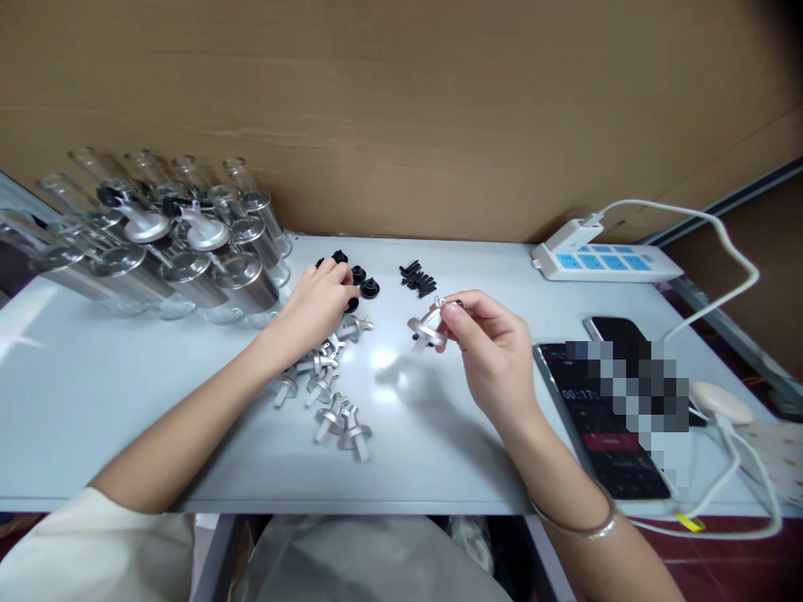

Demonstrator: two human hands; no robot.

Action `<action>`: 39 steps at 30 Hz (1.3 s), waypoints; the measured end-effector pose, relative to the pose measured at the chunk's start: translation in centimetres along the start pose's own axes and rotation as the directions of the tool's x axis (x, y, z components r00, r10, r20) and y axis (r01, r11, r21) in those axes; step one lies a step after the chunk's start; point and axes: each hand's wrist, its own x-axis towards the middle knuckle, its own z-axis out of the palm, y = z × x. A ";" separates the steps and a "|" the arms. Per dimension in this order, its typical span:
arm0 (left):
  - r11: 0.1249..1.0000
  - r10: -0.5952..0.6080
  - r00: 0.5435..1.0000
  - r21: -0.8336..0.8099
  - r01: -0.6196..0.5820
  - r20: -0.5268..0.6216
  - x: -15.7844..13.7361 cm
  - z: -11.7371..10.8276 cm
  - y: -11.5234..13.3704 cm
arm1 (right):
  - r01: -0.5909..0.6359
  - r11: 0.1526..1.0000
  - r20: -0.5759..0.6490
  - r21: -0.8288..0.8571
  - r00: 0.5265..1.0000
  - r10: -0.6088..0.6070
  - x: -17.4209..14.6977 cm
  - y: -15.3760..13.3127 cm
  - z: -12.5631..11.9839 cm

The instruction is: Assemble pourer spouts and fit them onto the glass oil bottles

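Note:
My right hand (495, 339) pinches a silver pour spout (427, 333) between thumb and fingers, held above the table with its round collar tilted. A small black tip shows beside the thumb. My left hand (323, 297) is over a group of black ribbed stoppers (370, 288), its fingers curled down on one of them; the fingertips partly hide it. Below that hand, several more silver pour spouts (355, 433) lie loose on the table. A small heap of thin black pieces (418, 278) lies between the two hands, farther back.
Glass bottles with metal sleeves (244, 280) crowd the left side, two topped with silver spouts (208, 230). A white power strip (611, 263) with a plugged charger stands at the back right. Two phones, the nearer one (602, 426) lit, and white cables lie at right. Cardboard (401, 117) walls the back.

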 end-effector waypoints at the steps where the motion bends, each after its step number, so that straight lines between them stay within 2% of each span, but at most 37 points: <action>1: 1.000 0.006 1.000 0.004 -0.006 0.001 0.0 0.1 0.0 | -0.001 1.000 -0.002 -0.003 1.000 0.001 0.0 0.0 0.0; 7: 0.998 0.034 0.999 0.048 -0.035 0.021 0.1 0.2 -0.2 | 0.017 1.000 -0.009 0.000 1.000 -0.017 0.1 0.0 -0.2; 10: 1.000 0.021 1.000 0.006 -0.021 0.007 -0.2 -0.5 -0.3 | 0.025 1.000 -0.018 0.006 1.000 -0.025 0.1 0.1 -0.3; 15: 0.963 -0.065 0.989 -0.267 0.027 -0.134 -1.8 -3.4 1.7 | 0.066 0.997 -0.044 0.031 0.997 -0.064 0.2 0.2 -0.4; 18: 0.902 -0.061 0.978 -0.430 -0.032 -0.201 -3.1 -4.6 3.9 | 0.086 0.995 -0.080 0.041 0.993 -0.082 0.1 0.1 -0.3; 21: 0.836 -0.064 0.965 -0.542 -0.087 -0.255 -4.1 -4.0 5.2 | 0.099 0.994 -0.095 0.049 0.991 -0.094 0.1 0.1 -0.3; 24: 0.769 -0.133 0.949 -0.634 -0.083 -0.285 -4.8 -2.6 5.5 | 0.088 0.995 -0.078 0.043 0.993 -0.084 0.0 0.2 -0.3; 29: 0.650 -0.372 0.898 -0.757 0.071 -0.236 -5.5 -1.1 5.9 | 0.084 0.996 -0.053 0.008 0.995 -0.083 -0.3 0.7 -0.1; 31: 0.596 -0.424 0.884 -0.796 0.109 -0.197 -5.7 -0.9 6.2 | 0.079 0.997 -0.048 -0.016 0.996 -0.080 -0.4 0.9 0.1; 36: 0.515 -0.409 0.889 -0.856 0.041 -0.204 -6.0 -0.7 6.4 | 0.034 0.998 -0.034 -0.047 0.999 -0.035 -0.8 1.2 0.5; 39: 0.478 -0.444 0.874 -0.877 0.045 -0.197 -5.7 -0.7 6.3 | 0.040 0.999 -0.050 -0.025 0.998 -0.041 -0.7 1.2 0.5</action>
